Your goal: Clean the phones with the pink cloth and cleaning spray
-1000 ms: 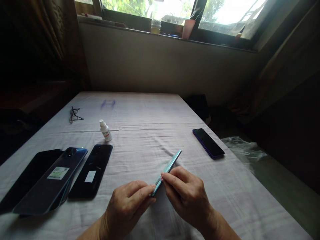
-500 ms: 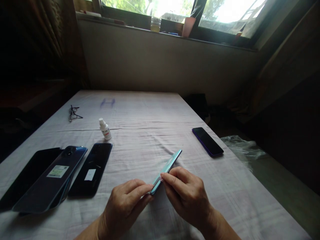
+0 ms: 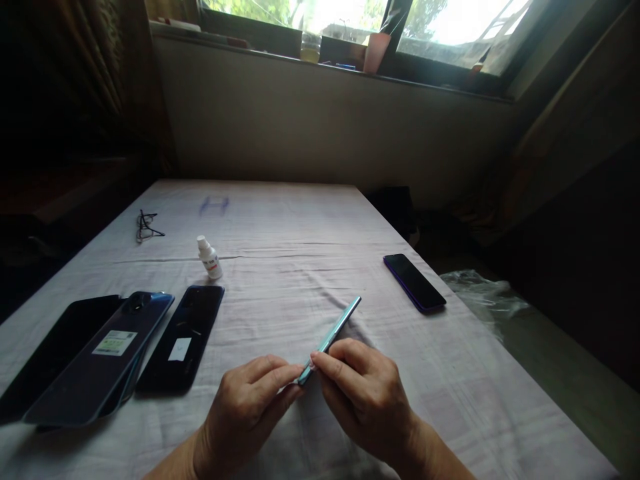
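A light teal mobile phone (image 3: pixel 334 333) is held on edge and tilted, its far end pointing up and to the right. My left hand (image 3: pixel 253 400) pinches the near lower corner of the phone between thumb and fingers. My right hand (image 3: pixel 365 393) is closed, thumb and fingertips pressed against the phone's side edge near that corner. A tiny pale bit shows at the right fingertips, too small to name. Left of my hands lie a black phone (image 3: pixel 187 320) with a blank white sticker and several stacked dark phones (image 3: pixel 113 370), the top one labelled.
Behind the black phone stands a white capped bottle (image 3: pixel 210 260). Eyeglasses (image 3: pixel 146 227) rest at the far left of the cloth-covered table (image 3: pixel 280 220). A dark phone with a purple edge (image 3: pixel 414 283) lies near the right edge. Clear plastic (image 3: pixel 480 293) sits beyond that edge.
My right hand has slid down and left along the phone's edge toward its near corner. The phone has turned slightly, so less of its broad face shows.
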A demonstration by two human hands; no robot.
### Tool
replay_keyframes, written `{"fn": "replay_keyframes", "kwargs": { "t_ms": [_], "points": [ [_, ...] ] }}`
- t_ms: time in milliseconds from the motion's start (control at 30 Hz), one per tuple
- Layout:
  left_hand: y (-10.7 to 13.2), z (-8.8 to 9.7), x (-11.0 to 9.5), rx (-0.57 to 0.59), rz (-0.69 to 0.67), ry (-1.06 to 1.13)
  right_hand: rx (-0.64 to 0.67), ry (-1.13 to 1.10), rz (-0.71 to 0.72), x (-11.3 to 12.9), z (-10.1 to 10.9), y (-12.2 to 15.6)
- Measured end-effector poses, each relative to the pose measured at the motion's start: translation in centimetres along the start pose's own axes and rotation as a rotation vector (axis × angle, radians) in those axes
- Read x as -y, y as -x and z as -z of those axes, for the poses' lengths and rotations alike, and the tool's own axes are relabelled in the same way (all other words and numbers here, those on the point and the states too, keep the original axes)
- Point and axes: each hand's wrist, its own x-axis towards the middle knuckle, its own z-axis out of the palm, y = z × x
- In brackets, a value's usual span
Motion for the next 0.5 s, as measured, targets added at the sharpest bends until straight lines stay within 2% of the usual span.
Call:
{"fn": "replay_keyframes", "kwargs": {
  "t_ms": [500],
  "points": [
    [0.02, 0.08, -0.05, -0.024, -0.001, 0.006, 0.007, 0.007, 0.001, 0.22, -0.21, 0.11]
  ]
}}
